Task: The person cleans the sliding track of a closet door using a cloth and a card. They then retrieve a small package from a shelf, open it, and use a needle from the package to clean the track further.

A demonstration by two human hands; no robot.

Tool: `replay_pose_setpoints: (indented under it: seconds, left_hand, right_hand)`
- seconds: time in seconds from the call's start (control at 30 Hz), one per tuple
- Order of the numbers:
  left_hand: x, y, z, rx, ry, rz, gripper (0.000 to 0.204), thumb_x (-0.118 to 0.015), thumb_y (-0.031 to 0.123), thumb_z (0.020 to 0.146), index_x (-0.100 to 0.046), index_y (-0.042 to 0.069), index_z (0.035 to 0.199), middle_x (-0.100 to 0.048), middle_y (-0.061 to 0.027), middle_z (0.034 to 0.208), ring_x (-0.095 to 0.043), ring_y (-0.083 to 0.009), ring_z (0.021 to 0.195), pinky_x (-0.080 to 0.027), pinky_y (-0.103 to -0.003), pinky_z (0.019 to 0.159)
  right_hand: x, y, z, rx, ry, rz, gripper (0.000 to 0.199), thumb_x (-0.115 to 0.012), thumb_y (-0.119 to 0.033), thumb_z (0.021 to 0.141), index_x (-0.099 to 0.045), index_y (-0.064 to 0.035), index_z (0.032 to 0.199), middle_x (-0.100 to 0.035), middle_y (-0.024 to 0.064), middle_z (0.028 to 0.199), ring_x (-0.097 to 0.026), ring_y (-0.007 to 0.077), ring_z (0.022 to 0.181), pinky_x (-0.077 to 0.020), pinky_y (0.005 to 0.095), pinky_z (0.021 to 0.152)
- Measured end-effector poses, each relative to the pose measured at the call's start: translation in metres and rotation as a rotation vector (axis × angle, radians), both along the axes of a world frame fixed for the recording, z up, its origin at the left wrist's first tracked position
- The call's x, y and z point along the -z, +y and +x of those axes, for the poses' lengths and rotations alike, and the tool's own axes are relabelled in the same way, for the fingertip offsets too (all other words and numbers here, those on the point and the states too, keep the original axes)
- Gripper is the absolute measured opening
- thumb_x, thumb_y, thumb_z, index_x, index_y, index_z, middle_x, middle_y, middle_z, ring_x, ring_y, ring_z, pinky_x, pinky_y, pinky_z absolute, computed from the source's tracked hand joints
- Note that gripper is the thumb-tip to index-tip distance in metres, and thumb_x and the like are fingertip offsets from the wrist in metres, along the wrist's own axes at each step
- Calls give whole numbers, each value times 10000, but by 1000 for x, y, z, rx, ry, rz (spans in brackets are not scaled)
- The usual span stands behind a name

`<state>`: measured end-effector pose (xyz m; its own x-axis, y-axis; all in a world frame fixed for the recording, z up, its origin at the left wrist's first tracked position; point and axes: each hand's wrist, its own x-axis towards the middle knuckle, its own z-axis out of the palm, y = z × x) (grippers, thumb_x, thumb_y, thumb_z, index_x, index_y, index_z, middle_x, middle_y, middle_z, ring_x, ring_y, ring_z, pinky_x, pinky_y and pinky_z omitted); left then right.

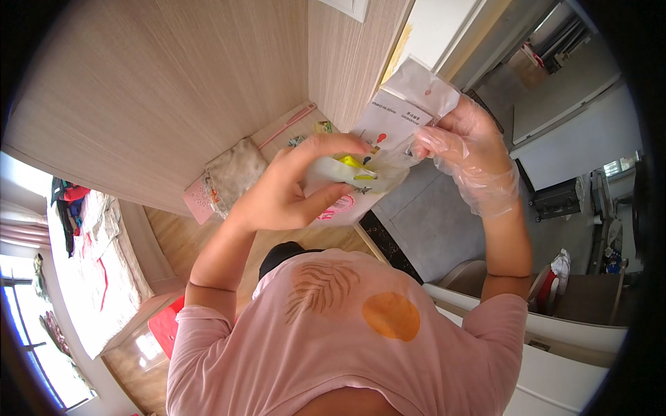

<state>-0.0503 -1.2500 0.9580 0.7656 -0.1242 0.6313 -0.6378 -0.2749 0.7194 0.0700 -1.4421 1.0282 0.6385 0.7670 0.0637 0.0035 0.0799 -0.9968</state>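
Right hand [475,142], in a thin clear glove: thumb and fingers closed on the edge of a clear packet [392,121]. Packet hangs just left of that grip, tilted; inside, a white card with small colored figures. Left hand [288,184], bare: index finger and thumb curved apart, index tip at the packet's near side. Between those two fingers, a yellow-green item [356,165] in filmy plastic. Can't tell if the left fingers actually press on it.

Just below the left fingertips: white bag [362,206] with pink print; boundary with the packet unclear.

Left of the left hand, near: beige cloth pouch [236,170], overlapping a pink card [198,201]. Pink strip [288,126] beyond that hand, lying on the ledge against the wood-grain panel [208,76].

Well right of the gloved grip: black case [558,200] on the grey floor [444,215]. Far left of both hands: bed [114,277] with clothes piled on it.
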Motion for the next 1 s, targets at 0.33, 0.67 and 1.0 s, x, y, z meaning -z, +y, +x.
replay_pose_setpoints:
  seconds: [0.33, 0.67, 1.0]
  left_hand:
    - [0, -2, -2, 108, 1, -66, 285, -604, -124, 712, -612, -5, 970, -643, -119, 951, -608, -219, 873, -465, -313, 775]
    - [-7, -5, -6, 160, 91, 52, 318, -502, -167, 695, -626, -1, 936, -640, -115, 921, -599, -244, 842, -454, -322, 726]
    - [0, -15, -2, 26, 92, -201, 551, -488, -159, 745, -405, 23, 1259, -550, -89, 1132, -549, -198, 974, -419, -292, 864]
  right_hand:
    - [0, -5, -8, -20, -110, -61, 231, -575, -101, 833, -559, 14, 1032, -580, 47, 787, -524, 103, 679, -439, 239, 650]
    - [13, -5, -11, -3, -268, 57, 260, -609, -7, 805, -551, 16, 1058, -603, 35, 899, -555, 71, 757, -477, 219, 641]
    - [9, -7, -9, 294, -224, 245, 284, -597, -76, 816, -534, 17, 1077, -582, 44, 919, -490, 73, 755, -403, 215, 684]
